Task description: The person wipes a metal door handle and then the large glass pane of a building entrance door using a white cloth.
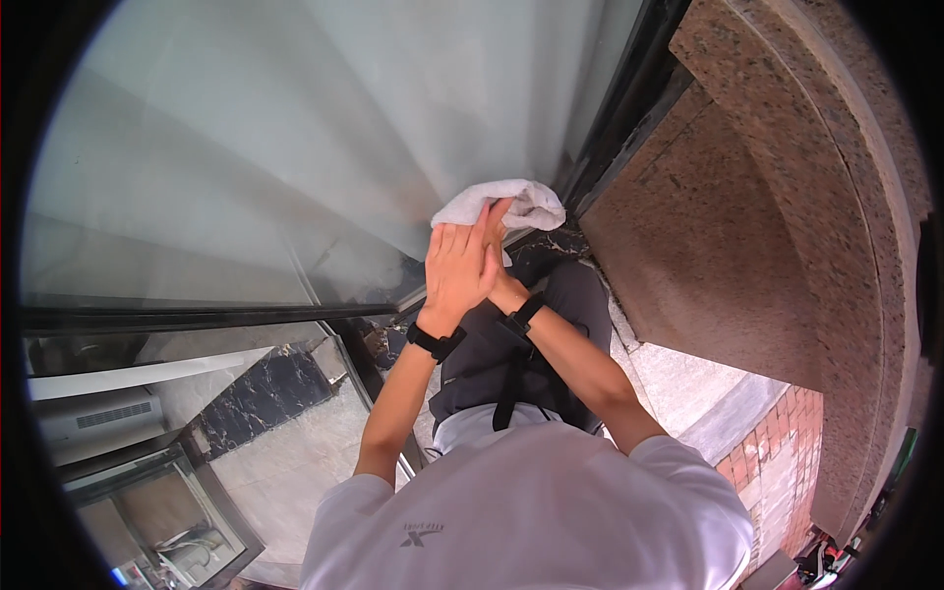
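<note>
A white cloth (527,199), folded and bunched, lies against the lower part of a large glass pane (295,147), close to its dark frame. My left hand (459,265) and my right hand (501,251) meet at the cloth, palms together or overlapping, with the fingers pointing up to it. The hand on the picture's left partly covers the other. The cloth's edge shows behind and above the fingertips; how firmly either hand grips it is hidden. Each wrist wears a black band.
A speckled stone wall (708,243) rises on the right, beside the dark door or window frame (627,96). Dark marble strips (265,398) and pale floor tiles (295,472) lie at lower left, near a glass-fronted cabinet (162,516). Red brick paving (782,435) shows at lower right.
</note>
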`<control>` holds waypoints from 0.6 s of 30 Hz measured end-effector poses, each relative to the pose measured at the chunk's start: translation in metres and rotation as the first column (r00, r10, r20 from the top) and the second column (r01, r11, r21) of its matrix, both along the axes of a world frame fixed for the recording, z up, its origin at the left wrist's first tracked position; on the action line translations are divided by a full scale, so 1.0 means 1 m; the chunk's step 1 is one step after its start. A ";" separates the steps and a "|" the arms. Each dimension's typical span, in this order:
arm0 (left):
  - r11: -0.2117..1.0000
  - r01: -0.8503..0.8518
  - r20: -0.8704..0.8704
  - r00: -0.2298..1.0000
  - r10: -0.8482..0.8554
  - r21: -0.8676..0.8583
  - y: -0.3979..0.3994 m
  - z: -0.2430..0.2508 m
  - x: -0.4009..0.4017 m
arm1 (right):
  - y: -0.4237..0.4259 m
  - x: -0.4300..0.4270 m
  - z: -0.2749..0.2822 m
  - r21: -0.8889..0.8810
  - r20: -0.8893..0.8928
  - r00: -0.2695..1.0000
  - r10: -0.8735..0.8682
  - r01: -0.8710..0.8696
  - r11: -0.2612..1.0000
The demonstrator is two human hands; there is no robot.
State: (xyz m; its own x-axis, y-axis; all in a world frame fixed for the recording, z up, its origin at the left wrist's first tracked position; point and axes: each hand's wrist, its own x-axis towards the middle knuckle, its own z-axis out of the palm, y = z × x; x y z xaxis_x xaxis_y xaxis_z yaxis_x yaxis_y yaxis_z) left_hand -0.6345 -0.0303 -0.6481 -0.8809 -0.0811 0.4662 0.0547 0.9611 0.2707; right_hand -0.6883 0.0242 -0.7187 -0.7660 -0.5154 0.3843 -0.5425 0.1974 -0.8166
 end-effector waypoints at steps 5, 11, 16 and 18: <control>0.966 -0.253 -0.441 0.863 0.247 0.047 -0.024 0.098 0.005 | -0.036 -0.015 0.145 -0.079 -0.313 0.942 -0.120 0.100 0.992; 0.941 -0.338 -0.470 0.828 0.306 0.016 -0.034 0.083 0.008 | -0.055 -0.014 0.136 -0.092 -0.453 0.884 -0.117 0.084 0.992; 0.923 -0.367 -0.101 0.929 0.356 -0.118 -0.039 -0.048 0.036 | -0.019 0.001 0.002 0.137 -0.194 0.944 0.267 -0.244 0.960; 0.948 -0.276 0.053 0.956 0.287 -0.160 -0.034 -0.073 0.047 | -0.013 0.010 -0.032 0.319 -0.056 0.970 0.237 -0.207 0.925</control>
